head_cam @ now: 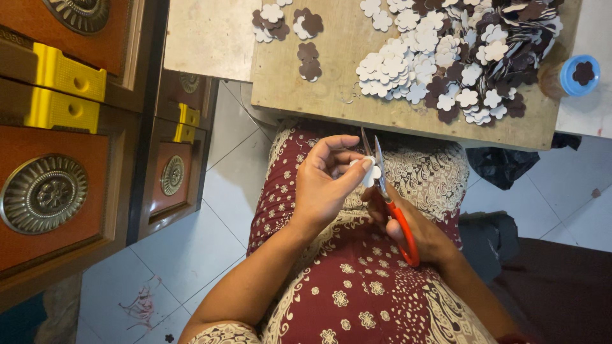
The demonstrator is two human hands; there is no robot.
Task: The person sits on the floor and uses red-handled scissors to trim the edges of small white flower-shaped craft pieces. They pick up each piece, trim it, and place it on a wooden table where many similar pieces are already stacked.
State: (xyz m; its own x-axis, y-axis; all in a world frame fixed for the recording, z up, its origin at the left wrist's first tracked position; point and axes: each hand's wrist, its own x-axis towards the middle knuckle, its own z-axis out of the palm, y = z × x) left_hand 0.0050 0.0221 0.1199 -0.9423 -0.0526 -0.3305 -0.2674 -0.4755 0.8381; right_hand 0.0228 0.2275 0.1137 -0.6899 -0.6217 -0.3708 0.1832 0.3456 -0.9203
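My left hand [326, 185] pinches a small white flower-shaped cutout [371, 171] between thumb and fingers, above my lap. My right hand [414, 228] grips red-handled scissors [394, 210], whose blades point up and close on the cutout's right side. Both hands hover over my maroon patterned skirt [347, 280]. Ahead lies a wooden board [331, 76] bearing a large heap of white and dark brown flower cutouts [452, 57].
A blue-lidded jar [570, 76] with a brown flower on top stands at the board's right. A few loose cutouts [287, 22] lie at the board's far left. Carved wooden cabinets with yellow corner guards [67, 89] line the left. White tiled floor [185, 255] below.
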